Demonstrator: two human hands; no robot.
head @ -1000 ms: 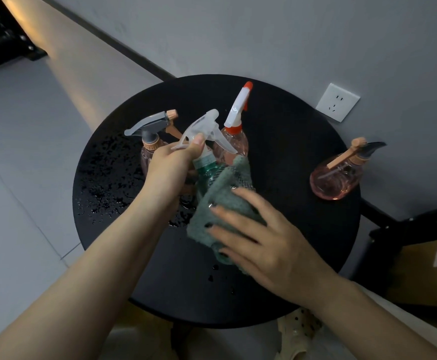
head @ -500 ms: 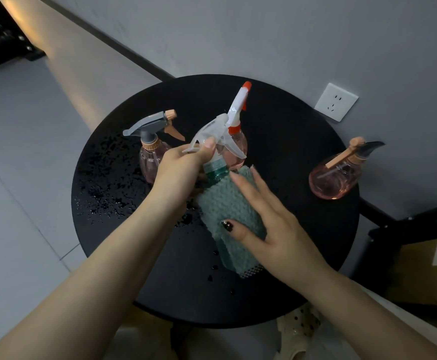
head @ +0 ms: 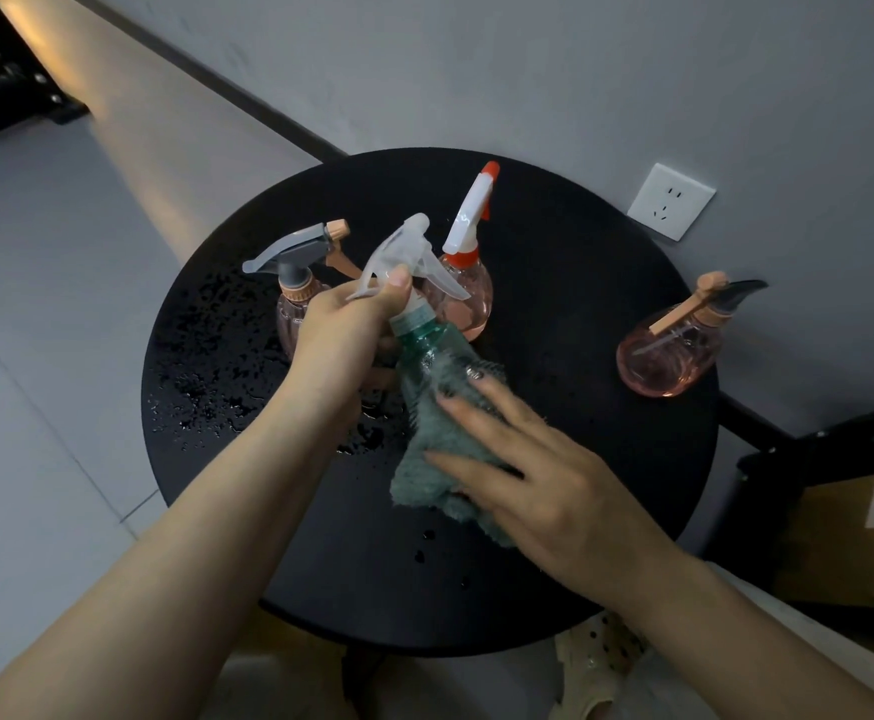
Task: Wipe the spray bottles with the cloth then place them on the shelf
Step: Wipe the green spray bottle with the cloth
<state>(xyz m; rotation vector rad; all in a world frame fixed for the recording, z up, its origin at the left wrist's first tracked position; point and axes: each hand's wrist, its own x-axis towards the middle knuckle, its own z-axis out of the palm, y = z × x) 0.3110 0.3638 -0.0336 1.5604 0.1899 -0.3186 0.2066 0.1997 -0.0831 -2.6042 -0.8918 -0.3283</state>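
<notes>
My left hand (head: 343, 332) grips the neck of a green spray bottle (head: 424, 350) with a clear trigger head, held tilted over the round black table (head: 554, 283). My right hand (head: 538, 470) wraps a grey-green cloth (head: 429, 459) around the bottle's body, fingers curled over it. Three pink bottles stand on the table: one with a grey head (head: 294, 283) behind my left hand, one with a white and orange head (head: 468, 272) at the middle, one with a dark head (head: 679, 345) at the right edge.
Water drops (head: 206, 376) cover the table's left part. A wall socket (head: 669, 201) sits on the grey wall behind. A dark frame and a cardboard box (head: 861, 537) stand at the right. A sandal (head: 588, 667) shows under the table.
My right hand has slid the cloth down the green bottle's body, baring its shoulder. My left hand has lifted the bottle's head slightly.
</notes>
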